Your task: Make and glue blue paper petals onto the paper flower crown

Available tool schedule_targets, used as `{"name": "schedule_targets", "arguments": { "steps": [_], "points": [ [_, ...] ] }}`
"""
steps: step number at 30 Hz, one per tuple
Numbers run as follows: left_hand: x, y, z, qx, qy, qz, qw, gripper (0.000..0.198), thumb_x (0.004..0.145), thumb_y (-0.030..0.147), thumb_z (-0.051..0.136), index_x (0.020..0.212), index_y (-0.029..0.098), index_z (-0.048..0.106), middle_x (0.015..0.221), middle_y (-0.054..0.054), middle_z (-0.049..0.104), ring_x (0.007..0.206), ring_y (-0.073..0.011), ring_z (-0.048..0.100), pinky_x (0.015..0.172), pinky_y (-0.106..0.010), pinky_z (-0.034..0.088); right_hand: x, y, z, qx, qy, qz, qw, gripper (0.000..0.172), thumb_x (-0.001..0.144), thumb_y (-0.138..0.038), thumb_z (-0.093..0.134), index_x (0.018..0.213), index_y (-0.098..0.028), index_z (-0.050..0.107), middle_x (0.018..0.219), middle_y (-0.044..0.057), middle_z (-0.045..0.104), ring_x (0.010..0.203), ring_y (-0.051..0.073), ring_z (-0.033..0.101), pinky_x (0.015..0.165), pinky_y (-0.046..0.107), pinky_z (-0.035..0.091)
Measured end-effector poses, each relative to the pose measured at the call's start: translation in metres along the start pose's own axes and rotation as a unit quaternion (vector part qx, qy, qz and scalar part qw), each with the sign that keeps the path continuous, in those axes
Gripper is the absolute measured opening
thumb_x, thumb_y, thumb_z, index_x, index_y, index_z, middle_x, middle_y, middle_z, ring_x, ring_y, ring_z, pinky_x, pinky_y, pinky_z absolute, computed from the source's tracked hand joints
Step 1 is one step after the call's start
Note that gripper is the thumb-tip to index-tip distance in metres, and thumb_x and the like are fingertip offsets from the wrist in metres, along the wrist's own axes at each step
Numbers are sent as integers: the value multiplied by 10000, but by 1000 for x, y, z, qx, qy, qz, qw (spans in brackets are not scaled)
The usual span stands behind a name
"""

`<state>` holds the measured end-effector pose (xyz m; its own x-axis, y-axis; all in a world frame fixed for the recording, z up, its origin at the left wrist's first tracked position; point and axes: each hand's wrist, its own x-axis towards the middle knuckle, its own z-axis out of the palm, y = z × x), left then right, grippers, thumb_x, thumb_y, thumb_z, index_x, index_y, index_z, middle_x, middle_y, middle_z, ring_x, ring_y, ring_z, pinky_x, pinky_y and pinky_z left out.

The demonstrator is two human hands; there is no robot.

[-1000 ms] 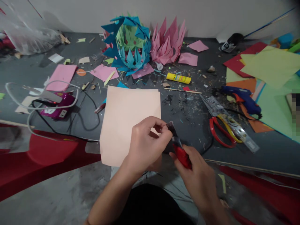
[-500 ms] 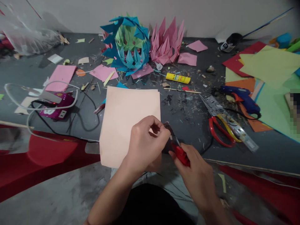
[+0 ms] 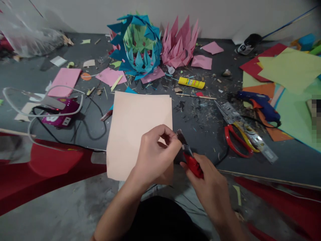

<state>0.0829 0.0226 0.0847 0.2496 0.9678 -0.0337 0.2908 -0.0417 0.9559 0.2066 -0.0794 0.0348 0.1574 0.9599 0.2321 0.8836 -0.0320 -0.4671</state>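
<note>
A red box cutter [image 3: 192, 164] is gripped in my right hand [image 3: 209, 185], its wide blade [image 3: 182, 139] extended up and to the left. Thumb and fingers of my left hand [image 3: 157, 150] are pinched together right beside the blade's tip. Whether they hold the blade or something small is hidden. Beneath the left hand lies a stack of peach paper sheets [image 3: 140, 113], which hangs over the table's front edge.
Scissors [image 3: 237, 140] and a metal ruler [image 3: 260, 147] lie to the right, near a blue glue gun [image 3: 263, 105]. Folded-paper crowns [image 3: 179, 50] stand at the back beside a yellow glue stick [image 3: 192, 82]. A purple power adapter [image 3: 60, 113] with cables sits left.
The view has shifted very slightly. Both hands and the box cutter keep nearly the same positions, and the peach paper stays put.
</note>
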Motion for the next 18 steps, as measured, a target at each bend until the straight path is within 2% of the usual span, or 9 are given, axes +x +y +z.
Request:
{"name": "schedule_targets", "arguments": {
  "steps": [12,18],
  "points": [
    [-2,0,-2,-30,-22,1,999,97,672,101,502,638,173,558,626,11,574,548,-75,518,428,-152,420,1,0,1,-10,15,-17,1000,213,891,-323,454,1000,-163,542,838,68,672,686,171,661,532,242,473],
    [-3,1,-2,-54,-32,9,998,103,681,91,497,654,172,555,638,13,568,549,-68,512,420,-139,418,0,0,1,-6,-1,-11,1000,209,888,-329,463,1006,-175,542,843,58,675,691,173,662,521,247,468]
  ]
}}
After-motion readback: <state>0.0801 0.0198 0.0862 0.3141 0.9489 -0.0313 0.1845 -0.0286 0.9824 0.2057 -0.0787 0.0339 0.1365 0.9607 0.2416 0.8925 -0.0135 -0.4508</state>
